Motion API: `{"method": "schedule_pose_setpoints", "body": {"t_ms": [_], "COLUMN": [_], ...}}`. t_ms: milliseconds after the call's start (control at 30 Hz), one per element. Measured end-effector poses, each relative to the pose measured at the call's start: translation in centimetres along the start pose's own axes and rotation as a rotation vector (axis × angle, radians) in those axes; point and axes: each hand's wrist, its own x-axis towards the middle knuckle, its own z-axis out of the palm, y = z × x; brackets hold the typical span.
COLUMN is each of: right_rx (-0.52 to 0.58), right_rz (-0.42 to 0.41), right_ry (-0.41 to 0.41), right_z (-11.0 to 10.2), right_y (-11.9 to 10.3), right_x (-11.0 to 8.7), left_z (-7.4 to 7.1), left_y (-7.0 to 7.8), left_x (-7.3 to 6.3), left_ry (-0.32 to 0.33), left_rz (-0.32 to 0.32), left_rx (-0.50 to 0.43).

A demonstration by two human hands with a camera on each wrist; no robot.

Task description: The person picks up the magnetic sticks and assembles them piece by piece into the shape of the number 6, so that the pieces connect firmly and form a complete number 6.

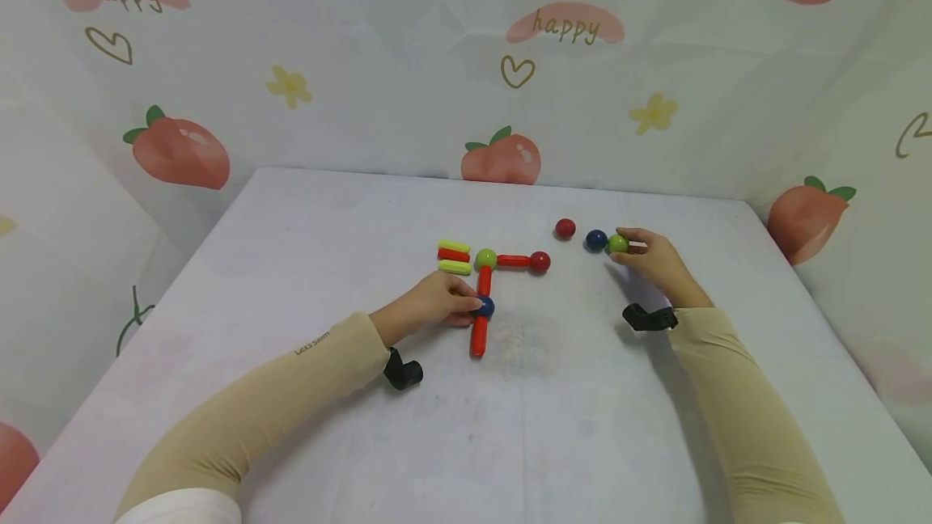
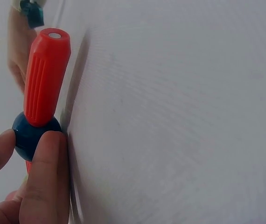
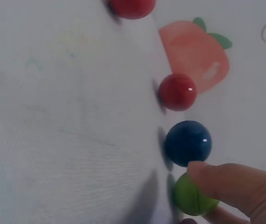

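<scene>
My left hand [image 1: 435,299] pinches a dark blue ball [image 2: 28,140] between thumb and fingers. Red rods extend from that ball on two sides: the near rod [image 1: 478,337] has a free end, and the far rod [image 1: 485,280] runs to a green ball [image 1: 486,259]. From there another red rod [image 1: 513,261] leads right to a red ball [image 1: 540,262]. Over at the right, my right hand [image 1: 661,264] grips a loose green ball [image 3: 191,195] with thumb and fingers. Close beside it sits a second blue ball [image 3: 189,143].
Left of the joined pieces lie two yellow rods, one at the front [image 1: 455,268], with a red rod [image 1: 454,255] between them. A loose red ball [image 1: 565,228] sits toward the back of the white-covered table [image 1: 349,225]. Behind hangs a printed cloth [image 1: 408,87].
</scene>
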Motion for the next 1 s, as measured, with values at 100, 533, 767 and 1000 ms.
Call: {"method": "schedule_pose_setpoints", "body": {"t_ms": [100,533,767,1000], "right_rx": [-0.008,-0.049,0.038,0.12], "right_rz": [0.008,0.069,0.037,-0.015], "right_ry": [0.035,0.144,0.167,0.158], "right_z": [0.2,0.4,0.1,0.2], "right_y": [0.2,-0.2,-1.0,-3.1], "right_x": [0.3,0.4,-0.6,-2.4], "left_z": [0.0,0.0,0.0,0.0], "left_y": [-0.1,-0.4,-0.3,-0.3], "left_x": [0.1,0.7,0.5,0.4], "left_ry": [0.001,0.006,0.011,0.011], "left_rz": [-0.002,-0.004,-0.001,0.004], "left_rx": [-0.003,0.013,0.012,0.011]}}
